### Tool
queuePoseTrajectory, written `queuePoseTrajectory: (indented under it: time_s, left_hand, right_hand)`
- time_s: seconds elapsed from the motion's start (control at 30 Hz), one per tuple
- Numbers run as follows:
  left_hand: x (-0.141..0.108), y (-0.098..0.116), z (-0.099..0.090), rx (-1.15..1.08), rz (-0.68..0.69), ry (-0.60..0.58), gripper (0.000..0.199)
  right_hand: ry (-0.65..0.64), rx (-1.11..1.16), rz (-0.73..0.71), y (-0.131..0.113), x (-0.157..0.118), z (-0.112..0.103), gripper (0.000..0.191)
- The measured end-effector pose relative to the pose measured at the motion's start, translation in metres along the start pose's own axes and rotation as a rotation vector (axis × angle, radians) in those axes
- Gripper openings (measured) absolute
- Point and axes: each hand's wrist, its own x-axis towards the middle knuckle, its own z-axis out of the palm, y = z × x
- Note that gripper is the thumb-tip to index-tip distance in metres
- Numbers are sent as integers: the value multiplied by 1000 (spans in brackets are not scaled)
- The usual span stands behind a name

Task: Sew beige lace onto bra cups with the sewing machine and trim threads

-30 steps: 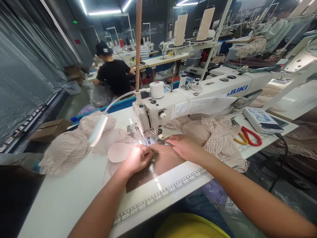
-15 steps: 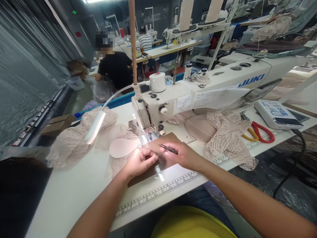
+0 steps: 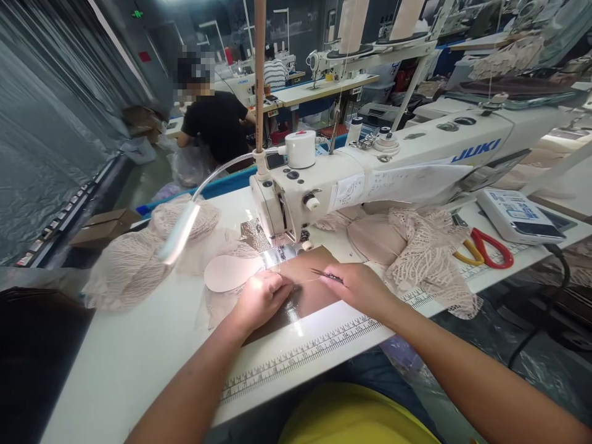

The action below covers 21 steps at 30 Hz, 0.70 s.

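Note:
My left hand (image 3: 264, 297) is closed in a pinch on a thin thread (image 3: 305, 282), just in front of the sewing machine's (image 3: 296, 191) needle area. The thread runs across to my right hand (image 3: 358, 285), whose fingers are wrapped round dark pointed tweezers (image 3: 327, 275) with the tips toward the left. Beneath both hands lies a brown sheet (image 3: 319, 302) on the machine bed. A pale pink rounded fabric piece (image 3: 231, 273) reaches the presser foot area, left of my left hand, with sheer lace under it.
Beige lace (image 3: 134, 265) is heaped at the left, with more lace (image 3: 416, 246) at the right. Red-handled scissors (image 3: 493, 250) lie near a white control box (image 3: 520, 216). A lamp (image 3: 180, 234) hangs over the left side. A printed ruler (image 3: 319, 351) lines the table's front edge. A person (image 3: 215, 126) sits beyond.
My right hand has moved right with the tweezers, away from my left hand, and the thread now stretches between them. My left hand has closed tighter. The camera view has shifted slightly.

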Motion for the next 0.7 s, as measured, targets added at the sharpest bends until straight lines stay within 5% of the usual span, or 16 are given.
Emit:
queuePoseTrajectory:
  time_s: [0.2,0.3,0.43,0.57,0.7]
  left_hand:
    - [-1,1,0,-12,-90,11,19]
    - [-1,2,1,-124,-178,23,15]
    - [-1,3,2,-293,-269,52,18]
    - [-2,7,1,-495,-322,36,22]
    - [-3,10,0,-620,-349,49,23]
  right_hand:
    - [199,-257,130,30,-12,-8,41]
    - [208,63,43,19,-27,-11,46]
    - [-116,622,5,-13,-38,-4,50]
    - [-291,1024,142,-33,-30,15,49]
    - [-264,1317,329,-40,-20,27,43]
